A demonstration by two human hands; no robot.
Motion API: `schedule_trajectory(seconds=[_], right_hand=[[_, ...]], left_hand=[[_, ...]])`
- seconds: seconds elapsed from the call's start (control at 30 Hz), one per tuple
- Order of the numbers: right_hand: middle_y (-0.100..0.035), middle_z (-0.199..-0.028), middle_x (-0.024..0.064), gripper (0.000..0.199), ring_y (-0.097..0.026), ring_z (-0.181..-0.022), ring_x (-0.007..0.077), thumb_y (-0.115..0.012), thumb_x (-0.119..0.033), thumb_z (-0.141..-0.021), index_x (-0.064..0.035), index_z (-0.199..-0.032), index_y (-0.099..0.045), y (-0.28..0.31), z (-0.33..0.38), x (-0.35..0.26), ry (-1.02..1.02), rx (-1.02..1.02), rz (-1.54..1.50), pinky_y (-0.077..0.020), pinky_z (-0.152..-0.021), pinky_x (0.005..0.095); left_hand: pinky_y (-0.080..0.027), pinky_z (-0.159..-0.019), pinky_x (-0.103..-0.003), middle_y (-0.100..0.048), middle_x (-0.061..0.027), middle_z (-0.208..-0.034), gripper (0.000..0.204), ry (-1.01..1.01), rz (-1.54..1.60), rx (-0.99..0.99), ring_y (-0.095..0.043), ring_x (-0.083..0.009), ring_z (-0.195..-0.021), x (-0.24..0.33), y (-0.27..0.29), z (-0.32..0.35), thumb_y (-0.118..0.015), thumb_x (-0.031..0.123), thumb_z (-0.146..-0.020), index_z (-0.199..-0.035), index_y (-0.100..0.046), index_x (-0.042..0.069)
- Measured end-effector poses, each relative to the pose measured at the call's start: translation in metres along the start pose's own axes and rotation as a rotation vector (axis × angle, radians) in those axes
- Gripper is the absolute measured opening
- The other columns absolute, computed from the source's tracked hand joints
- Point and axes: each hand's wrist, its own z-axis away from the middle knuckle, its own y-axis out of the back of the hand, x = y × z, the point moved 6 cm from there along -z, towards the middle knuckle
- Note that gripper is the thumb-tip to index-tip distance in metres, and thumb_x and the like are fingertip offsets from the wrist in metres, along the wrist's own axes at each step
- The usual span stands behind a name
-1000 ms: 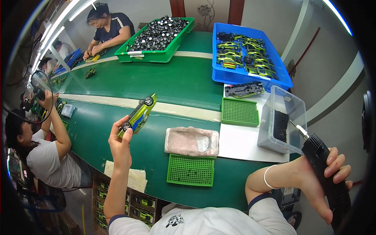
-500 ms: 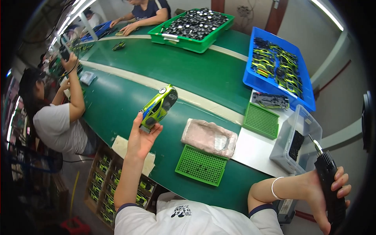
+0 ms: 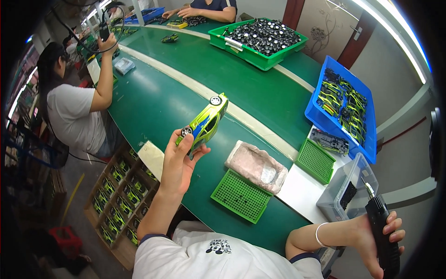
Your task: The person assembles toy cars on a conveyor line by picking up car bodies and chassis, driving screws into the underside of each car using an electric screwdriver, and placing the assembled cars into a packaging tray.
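The left hand [image 3: 179,162] is clamped on a green toy car [image 3: 204,123], lifted above the worktop's [image 3: 153,102] near edge. The right hand [image 3: 378,237] grips a black screwdriver [image 3: 383,230] off the right corner, beside a clear box [image 3: 346,190]. A green grid tray [image 3: 240,195] and a wrapped bundle [image 3: 255,165] lie between them.

Left hand [image 3: 179,165] holds a green toy car [image 3: 206,122] up over the table [image 3: 153,100]; right hand [image 3: 378,235] grips a black screwdriver [image 3: 382,232].

I see one package: a crumpled pinkish plastic bag [image 3: 257,165] lying on the green table [image 3: 153,107], between two green perforated trays [image 3: 241,195]. No labels, signs or screens.
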Motion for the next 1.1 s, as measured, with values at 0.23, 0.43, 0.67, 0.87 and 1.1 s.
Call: schedule_trajectory(seconds=[0.23,0.43,0.67,0.87,1.1], right_hand=[[-0.045,-0.055,0.0023,0.055,-0.039,-0.037,0.0132,-0.031,-0.068,-0.077,-0.0150,-0.086,-0.045,-0.001,0.003,0.000,-0.031,0.042,-0.024,-0.0301,-0.034,0.0241],[-0.046,-0.056,0.0028,0.056,-0.041,-0.039,0.0139,-0.031,-0.068,-0.077,-0.0146,-0.086,-0.046,0.004,-0.002,-0.001,-0.028,0.025,-0.060,-0.0315,-0.034,0.0248],[-0.047,-0.058,0.0036,0.056,-0.042,-0.039,0.0145,-0.032,-0.068,-0.077,-0.0148,-0.087,-0.046,0.008,-0.005,-0.006,-0.037,0.016,-0.099,-0.0315,-0.034,0.0248],[-0.044,-0.059,0.0027,0.053,-0.038,-0.039,0.0137,-0.034,-0.067,-0.077,-0.0165,-0.087,-0.045,0.005,-0.003,-0.005,-0.043,0.013,-0.043,-0.0298,-0.035,0.0245],[-0.041,-0.060,-0.0003,0.052,-0.035,-0.040,0.0122,-0.039,-0.067,-0.076,-0.0158,-0.084,-0.044,-0.003,-0.003,-0.005,-0.116,-0.045,-0.187,-0.0294,-0.038,0.0247]], left_hand=[[-0.046,-0.071,-0.031,-0.051,-0.0075,-0.088,0.037,0.092,0.025,0.039,-0.053,-0.0129,-0.074,0.002,-0.003,0.002,-0.060,0.028,-0.080,-0.099,-0.038,0.004],[-0.045,-0.071,-0.029,-0.051,-0.0074,-0.090,0.037,-0.027,-0.069,0.068,-0.052,-0.0116,-0.073,0.009,-0.011,0.012,-0.060,0.026,-0.080,-0.100,-0.037,0.004],[-0.045,-0.072,-0.029,-0.051,-0.0064,-0.091,0.036,-0.047,-0.077,0.058,-0.052,-0.0111,-0.073,0.008,-0.013,0.018,-0.059,0.027,-0.081,-0.099,-0.038,0.005],[-0.048,-0.071,-0.032,-0.055,-0.0122,-0.084,0.036,0.219,0.223,0.112,-0.053,-0.0145,-0.065,-0.018,-0.005,0.000,-0.052,0.033,-0.083,-0.101,-0.050,0.002],[-0.047,-0.072,-0.032,-0.049,-0.0214,-0.093,0.043,0.294,0.464,0.142,-0.050,-0.0185,-0.068,-0.040,-0.003,-0.019,-0.049,0.033,-0.084,-0.107,-0.044,-0.004]])
